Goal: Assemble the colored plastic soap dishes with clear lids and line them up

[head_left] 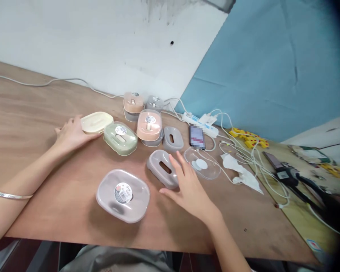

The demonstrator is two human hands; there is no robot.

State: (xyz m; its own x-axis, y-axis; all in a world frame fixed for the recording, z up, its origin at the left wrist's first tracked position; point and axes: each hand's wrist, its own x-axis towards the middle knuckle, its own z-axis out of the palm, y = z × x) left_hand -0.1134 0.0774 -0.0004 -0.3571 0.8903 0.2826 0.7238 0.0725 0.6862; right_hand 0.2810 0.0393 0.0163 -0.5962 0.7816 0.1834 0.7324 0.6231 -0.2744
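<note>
My left hand [70, 134] is around the left end of a cream oval soap dish [98, 121], its thumb along the near side. Touching or almost touching that dish is a green soap box [120, 139] with a clear lid and a round label. My right hand [191, 185] is open, fingers spread, at the right side of a grey slotted soap tray [158, 168]; whether the fingertips touch it I cannot tell. Closer to me lies a clear greyish lid [123, 196] with a round label. Another grey slotted tray [172, 139] rests farther back.
Stacked pink soap boxes [149, 126] and a grey one [154, 102] stand by the wall. To the right are a phone [197, 136], a power strip [201, 124], a clear lid [212, 166] with white discs, crumpled tissue [240, 172], tangled white cables and yellow pieces [249, 138].
</note>
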